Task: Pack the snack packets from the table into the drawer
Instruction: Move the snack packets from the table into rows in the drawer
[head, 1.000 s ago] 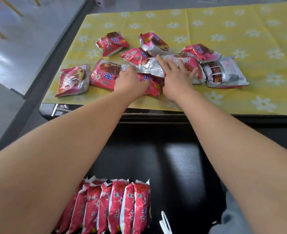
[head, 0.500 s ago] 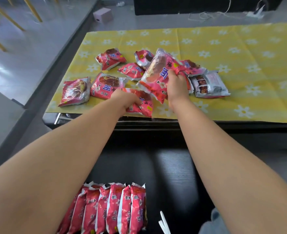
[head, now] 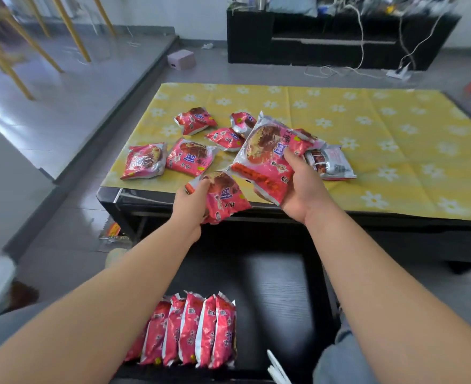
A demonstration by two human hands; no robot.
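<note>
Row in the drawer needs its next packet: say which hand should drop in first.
Probably left. The left hand holds one packet nearer the drawer row, which sits on its side; the right hand grips a bigger bundle farther off.

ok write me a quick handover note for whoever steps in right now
Left hand: holds one red packet at the table's near edge.
Right hand: holds a larger red packet, lifted above the table.
Done: a row of packets stands on edge in the drawer.
Left: put both held packets in, then the loose packets on the yellow tablecloth.
</note>
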